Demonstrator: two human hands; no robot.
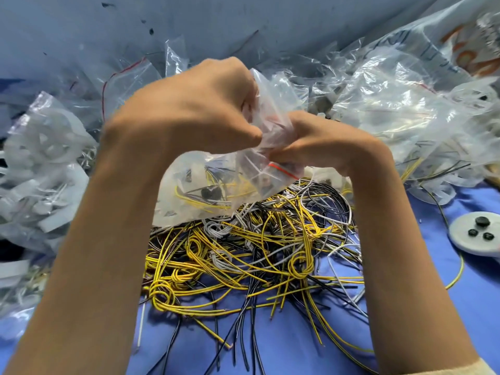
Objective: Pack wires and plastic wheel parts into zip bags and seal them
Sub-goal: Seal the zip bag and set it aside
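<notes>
Left forearm [94,266] and right forearm [400,253] rise from the bottom edge over a blue cloth [460,315], with a cream sleeve cuff [484,370] at the right corner. No brand or label is readable. A large plastic sack [433,41] at the top right bears orange print and dark lettering, too blurred to make out.

The left hand [189,109] has its fingers curled tight, gripping the crumpled top of a clear zip bag [205,185]. The right hand [319,142] is also curled, pinching the same bag just by its red zip line [281,169]. The bag hangs between the hands, above a loose pile of wires [257,253] in yellow, black and white. Inside it are yellow wires, a small black piece and a white plastic wheel part.

Filled bags [46,147] of white wheel parts lie at the left. A white disc [470,236] carrying three black pieces sits at the right.
</notes>
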